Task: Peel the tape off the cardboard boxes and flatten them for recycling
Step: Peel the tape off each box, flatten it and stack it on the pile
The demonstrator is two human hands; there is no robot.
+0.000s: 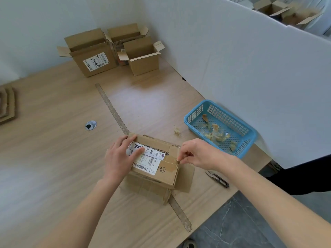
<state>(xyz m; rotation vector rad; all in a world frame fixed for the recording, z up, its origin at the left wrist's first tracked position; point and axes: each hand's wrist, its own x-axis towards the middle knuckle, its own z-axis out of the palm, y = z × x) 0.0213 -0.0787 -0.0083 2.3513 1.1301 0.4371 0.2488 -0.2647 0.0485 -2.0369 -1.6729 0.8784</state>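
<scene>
A small cardboard box (157, 176) with white shipping labels on top sits near the table's front edge. My left hand (120, 156) lies flat on its top with straight fingers, pressing on the labels. My right hand (195, 154) pinches the end of a clear tape strip (171, 161) at the box's right top edge. One flap of the box sticks out to the right. Three open cardboard boxes (95, 54) stand at the far end of the table.
A blue plastic basket (195, 115) holding peeled tape scraps sits to the right, with one scrap (177, 131) beside it on the wooden table (53, 158). Small snips (219, 179) lie right of the box. Flattened cardboard (6, 106) lies at far left. A white partition stands along the right.
</scene>
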